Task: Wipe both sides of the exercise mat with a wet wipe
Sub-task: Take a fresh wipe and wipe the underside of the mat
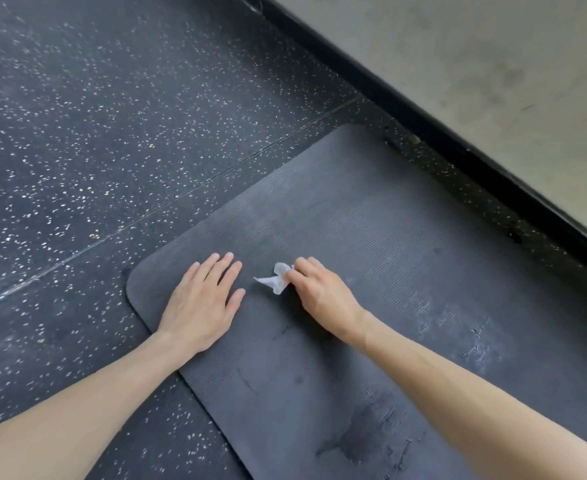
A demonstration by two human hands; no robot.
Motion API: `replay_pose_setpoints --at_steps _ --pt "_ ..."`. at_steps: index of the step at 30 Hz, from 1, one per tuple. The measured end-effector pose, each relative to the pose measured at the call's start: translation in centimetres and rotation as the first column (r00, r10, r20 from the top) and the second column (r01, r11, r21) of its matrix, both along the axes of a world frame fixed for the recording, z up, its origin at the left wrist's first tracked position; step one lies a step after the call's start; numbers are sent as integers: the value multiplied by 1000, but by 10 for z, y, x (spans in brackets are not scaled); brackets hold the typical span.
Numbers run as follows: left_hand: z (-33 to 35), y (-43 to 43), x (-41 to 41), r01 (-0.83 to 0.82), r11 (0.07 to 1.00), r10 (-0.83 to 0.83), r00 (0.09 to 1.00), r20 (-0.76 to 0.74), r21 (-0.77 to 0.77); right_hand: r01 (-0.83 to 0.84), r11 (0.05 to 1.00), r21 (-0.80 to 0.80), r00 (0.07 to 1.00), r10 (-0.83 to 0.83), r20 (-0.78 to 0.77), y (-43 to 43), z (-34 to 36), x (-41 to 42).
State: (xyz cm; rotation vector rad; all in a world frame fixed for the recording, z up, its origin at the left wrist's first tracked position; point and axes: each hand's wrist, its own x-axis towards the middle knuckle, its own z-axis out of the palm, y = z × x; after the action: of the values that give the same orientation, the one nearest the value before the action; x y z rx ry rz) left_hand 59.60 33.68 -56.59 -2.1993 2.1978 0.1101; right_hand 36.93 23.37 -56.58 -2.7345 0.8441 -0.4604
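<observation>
Dark grey exercise mat (371, 237) lies flat on black speckled rubber floor (94, 116), running from near-right up toward far centre, its rounded far corner close to the black baseboard (423, 109) under a pale wall (493, 46). L hand (202, 303) rests palm-down on the mat near its left edge, fingers straight & spread, grasping nothing, just pressing the surface. R hand (320, 292) sits just right of it, fingers curled, pinching a crumpled white wet wipe (276, 278) against the mat; wipe sticks out to the left of the fingertips, between the two hands, apart from the L hand. Mat surface has fine ribbed texture. Darker damp-looking patches & streaks show on the near part of the mat, w/ lighter scuffed marks toward the right edge. A floor seam runs diagonally left of the mat.
</observation>
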Motion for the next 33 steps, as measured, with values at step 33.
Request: replay_pose_setpoints --at_steps 33 --pt "1 -96 -40 76 983 -70 997 39 -166 207 976 64 974 -212 77 -45 0 -24"
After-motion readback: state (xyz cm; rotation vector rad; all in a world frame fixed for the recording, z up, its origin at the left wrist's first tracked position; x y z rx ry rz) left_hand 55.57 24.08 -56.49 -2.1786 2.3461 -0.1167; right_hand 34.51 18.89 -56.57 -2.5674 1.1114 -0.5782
